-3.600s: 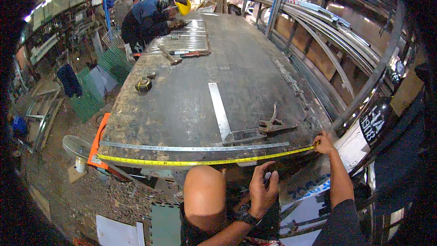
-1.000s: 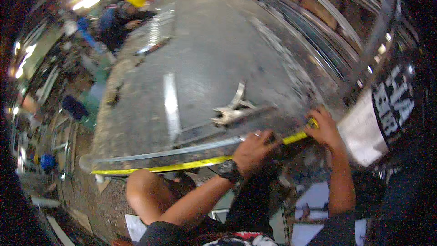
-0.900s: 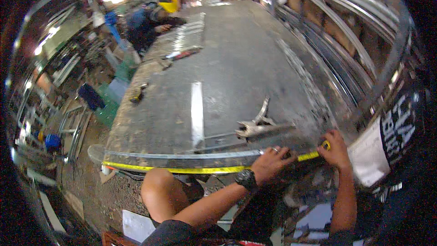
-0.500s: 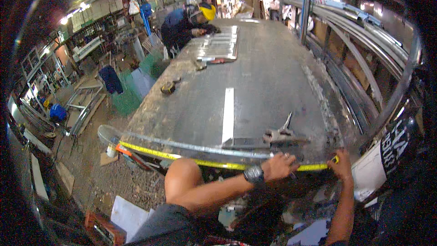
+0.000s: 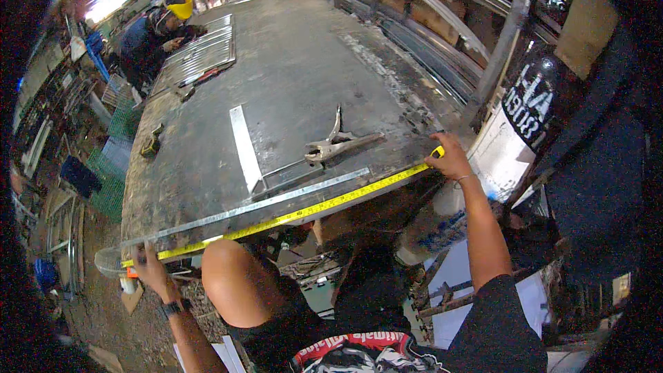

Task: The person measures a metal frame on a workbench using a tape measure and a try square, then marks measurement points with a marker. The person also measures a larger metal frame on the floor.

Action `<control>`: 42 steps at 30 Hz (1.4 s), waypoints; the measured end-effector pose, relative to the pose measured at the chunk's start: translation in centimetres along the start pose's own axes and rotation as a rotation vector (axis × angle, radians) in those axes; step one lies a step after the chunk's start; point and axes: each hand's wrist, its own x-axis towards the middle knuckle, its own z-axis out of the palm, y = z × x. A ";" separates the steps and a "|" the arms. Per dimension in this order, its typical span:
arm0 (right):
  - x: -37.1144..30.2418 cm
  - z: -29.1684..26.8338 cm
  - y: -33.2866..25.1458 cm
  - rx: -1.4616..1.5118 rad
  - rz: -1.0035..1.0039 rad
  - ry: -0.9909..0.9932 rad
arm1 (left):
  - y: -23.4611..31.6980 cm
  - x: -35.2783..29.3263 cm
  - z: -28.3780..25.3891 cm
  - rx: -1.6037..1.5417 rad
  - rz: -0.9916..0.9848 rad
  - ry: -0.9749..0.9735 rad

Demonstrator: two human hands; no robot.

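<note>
1. So the yellow tape measure (image 5: 324, 205) is running along the near edge of the desk (image 5: 304, 76), from about the near-left corner over to the near-right end. Can't tell if the strip is lying fully on top or hanging a bit past the lip.
2. The hands are working well apart, one per end. The right hand (image 5: 449, 157) is pinching the tape at its right end, thumb and fingers closed on it.
3. The left hand (image 5: 153, 273) is reaching in at the near-left corner. It's blurry there, so I can't tell if the fingers are gripping the tape or just touching it.
4. A metal flat bar (image 5: 297, 196) is lying just inside the tape and stopping short of the right hand. A steel square (image 5: 243, 145) is pointing one leg at the far edge, with locking pliers (image 5: 345, 145) resting near its other leg.
5. By the left edge a second tape measure (image 5: 150, 144) is sitting, and farther up a co-worker (image 5: 138, 45) is leaning over a slatted metal panel (image 5: 207, 45).
6. My read: they're measuring along that near edge, and the next move is calling for a firm left end and a straight, taut tape.
</note>
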 end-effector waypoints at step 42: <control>0.2 0.0 -0.6 -0.088 0.007 -0.017 | -10.9 1.4 0.1 -0.305 -0.367 0.065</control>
